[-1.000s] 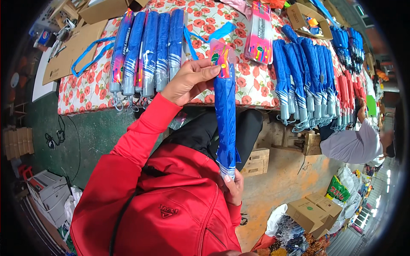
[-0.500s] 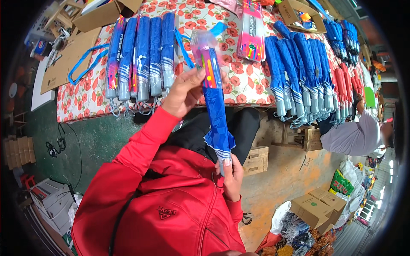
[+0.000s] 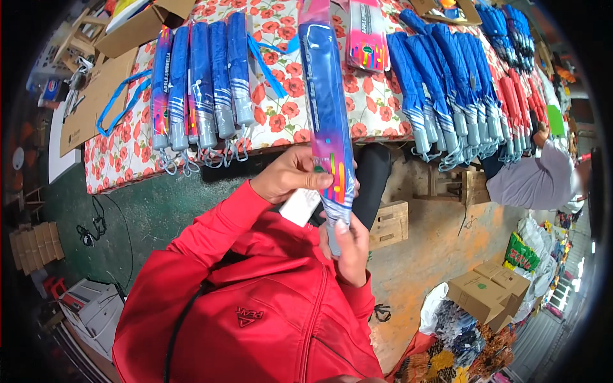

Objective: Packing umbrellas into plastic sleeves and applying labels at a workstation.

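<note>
While both hands work at its lower end, the folded blue umbrella (image 3: 327, 115) stands nearly upright in front of the person's chest, its top reaching up over the desk (image 3: 281, 121) w/ the poppy-print cloth. It sits inside a clear printed sleeve, pink at the top and striped near the bottom. The left hand (image 3: 295, 180) is clenched round the sleeve's lower part, also pinching a small white card (image 3: 300, 205). The right hand (image 3: 350, 246) grips the very bottom end from below, fingers closed. Judged by look: light, stiff along the shaft, soft fabric around it; the plastic sleeve is prob. slippery, so hold best taken at the firm bottom end and mid-shaft, not the loose film. More folded blue umbrellas (image 3: 204, 83) lie in rows on the desk.
</note>
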`<act>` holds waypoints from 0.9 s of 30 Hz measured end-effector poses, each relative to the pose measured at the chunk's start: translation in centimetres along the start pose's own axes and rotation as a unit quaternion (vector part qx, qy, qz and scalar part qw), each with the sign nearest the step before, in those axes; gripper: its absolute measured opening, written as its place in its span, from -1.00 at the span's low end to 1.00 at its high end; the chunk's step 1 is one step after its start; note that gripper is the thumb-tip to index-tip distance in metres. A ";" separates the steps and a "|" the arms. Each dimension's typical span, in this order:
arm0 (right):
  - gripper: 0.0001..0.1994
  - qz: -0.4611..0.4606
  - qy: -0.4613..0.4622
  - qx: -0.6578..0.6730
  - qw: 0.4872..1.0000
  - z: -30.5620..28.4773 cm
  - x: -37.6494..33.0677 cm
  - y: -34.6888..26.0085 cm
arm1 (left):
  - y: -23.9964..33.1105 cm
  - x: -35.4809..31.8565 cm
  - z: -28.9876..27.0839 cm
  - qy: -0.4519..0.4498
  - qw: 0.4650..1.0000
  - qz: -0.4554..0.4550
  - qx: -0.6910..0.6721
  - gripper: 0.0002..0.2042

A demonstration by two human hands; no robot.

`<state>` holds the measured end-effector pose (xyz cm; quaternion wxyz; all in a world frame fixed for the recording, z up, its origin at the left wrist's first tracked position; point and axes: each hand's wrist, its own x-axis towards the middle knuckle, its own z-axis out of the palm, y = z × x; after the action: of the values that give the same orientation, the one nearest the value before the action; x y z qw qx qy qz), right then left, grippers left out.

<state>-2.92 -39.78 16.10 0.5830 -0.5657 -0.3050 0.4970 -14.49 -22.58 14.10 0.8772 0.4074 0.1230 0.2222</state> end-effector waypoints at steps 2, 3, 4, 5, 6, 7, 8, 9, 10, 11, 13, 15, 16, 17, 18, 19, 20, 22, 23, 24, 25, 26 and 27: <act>-0.55 0.167 -0.146 0.361 0.906 -1.0 -0.1 -0.1 | -0.1 -0.4 1.6 -0.049 0.993 -0.062 -0.085 -0.73; -0.55 0.167 -0.141 0.366 0.905 -1.2 -0.2 0.1 | 0.2 -0.4 1.6 -0.050 0.993 -0.069 -0.085 -0.73; -0.56 0.171 -0.157 0.393 0.890 -1.2 -0.2 0.4 | 0.5 -0.2 1.2 -0.056 0.996 -0.046 -0.055 -0.72; -0.56 0.175 -0.174 0.418 0.874 -1.3 -0.2 0.8 | 0.9 0.1 0.6 -0.061 0.998 -0.021 -0.023 -0.70; -0.57 0.179 -0.191 0.443 0.857 -1.3 -0.3 1.1 | 1.3 0.4 0.0 -0.066 0.998 0.004 0.008 -0.68; -0.57 0.182 -0.208 0.468 0.840 -1.5 -0.5 1.4 | 1.9 0.7 -0.6 -0.072 0.996 0.029 0.039 -0.66; -0.57 0.183 -0.205 0.473 0.837 -1.8 -0.7 1.5 | 2.7 1.2 -1.2 -0.029 0.997 0.065 0.029 -0.62; -0.56 0.194 -0.211 0.444 0.849 -2.4 -0.8 1.6 | 3.5 1.6 -1.6 0.014 0.995 0.101 0.019 -0.57; -0.55 0.208 -0.217 0.415 0.859 -3.0 -1.2 1.8 | 4.6 1.5 -1.2 0.067 0.988 0.138 -0.004 -0.61; -0.54 0.221 -0.222 0.386 0.868 -3.5 -1.6 2.1 | 4.6 1.7 -1.3 0.113 0.981 0.159 -0.024 -0.61; -0.53 0.240 -0.227 0.361 0.872 -3.6 -2.3 2.3 | 4.4 1.9 -1.3 0.164 0.970 0.174 -0.043 -0.61; -0.55 0.233 -0.198 0.264 0.915 -3.7 -2.4 1.6 | 4.2 1.9 -1.1 0.194 0.962 0.161 -0.101 -0.63; -0.56 0.228 -0.183 0.213 0.932 -3.7 -2.2 1.3 | 4.0 2.0 -1.1 0.207 0.957 0.155 -0.131 -0.63; -0.57 0.221 -0.167 0.161 0.947 -3.7 -2.2 1.2 | 3.9 2.1 -1.0 0.220 0.950 0.150 -0.160 -0.64; -0.61 0.186 -0.098 0.082 0.974 -3.3 -2.3 1.4 | 3.8 2.3 -0.9 0.221 0.951 0.146 -0.162 -0.64; -0.64 0.148 -0.028 0.002 0.989 -2.9 -2.4 1.5 | 3.7 2.4 -0.8 0.229 0.954 0.144 -0.132 -0.65; -0.64 0.151 -0.029 0.004 0.988 -2.5 -2.1 1.3 | 3.7 2.4 -0.7 0.238 0.955 0.145 -0.101 -0.66; -0.66 -0.044 0.079 -0.135 0.987 -2.1 -1.3 0.6 | 3.6 2.4 -0.7 0.254 0.955 0.146 -0.037 -0.68; -0.66 -0.042 0.082 -0.134 0.987 -1.8 -1.0 0.1 | 3.3 2.5 -0.6 0.253 0.956 0.142 -0.037 -0.68; -0.63 -0.102 0.054 -0.222 0.968 -1.3 -0.6 -0.4 | 2.9 2.5 -0.6 0.269 0.954 0.132 -0.022 -0.69; -0.60 -0.161 0.026 -0.309 0.937 -1.0 -0.2 -1.0 | 2.4 2.7 -0.5 0.283 0.951 0.123 -0.008 -0.69; -0.57 -0.218 -0.004 -0.392 0.894 -0.7 0.3 -1.4 | 2.0 2.8 -0.3 0.298 0.948 0.114 0.006 -0.70; -0.53 -0.272 -0.034 -0.470 0.839 -0.5 0.6 -1.6 | 1.8 3.0 -0.2 0.313 0.944 0.105 0.021 -0.71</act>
<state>-1.92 -39.13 17.40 0.3482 -0.6488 -0.6631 0.1347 -12.49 -20.01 15.23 0.7576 0.3462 0.3520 0.4269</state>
